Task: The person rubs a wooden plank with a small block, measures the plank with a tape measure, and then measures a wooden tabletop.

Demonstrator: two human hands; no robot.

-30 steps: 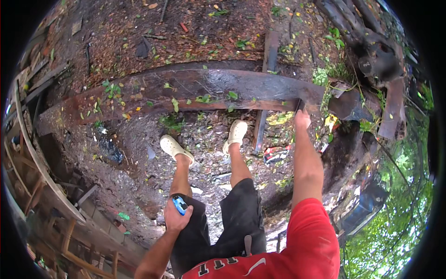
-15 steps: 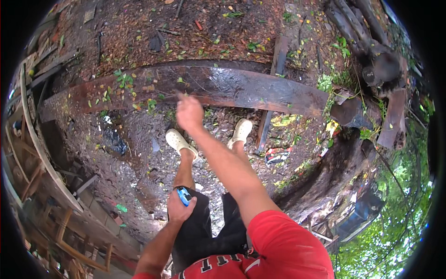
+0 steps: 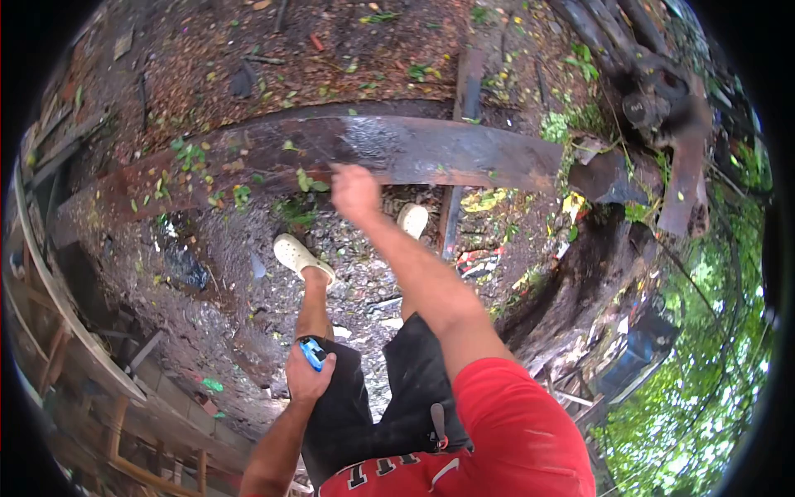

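My left hand point(image 3: 307, 377) rests by my left knee, its fingers wrapped round a palm-sized blue-and-black tool point(image 3: 313, 353) whose exact kind I cannot make out. Out in front, my right hand point(image 3: 356, 195) is closed over the near edge of a long wooden plank point(image 3: 464, 153). Something small and dark may stick out at its fingertips, but it is too blurred to name. The plank lies across the ground, wet and shiny in the middle, with leaves point(image 3: 189, 155) scattered on its left part.
A narrow timber point(image 3: 467, 83) runs under the plank. Logs point(image 3: 646, 91) and a stump-like piece point(image 3: 600, 178) stand at the right. My pale clogs point(image 3: 291, 253) are on muddy, littered ground. A curved board and wooden frames point(image 3: 74, 306) line the left side.
My right hand has moved rightward along the plank's near edge. A green leaf now shows just left of it. The view has shifted a little; my left hand still grips the blue-and-black tool.
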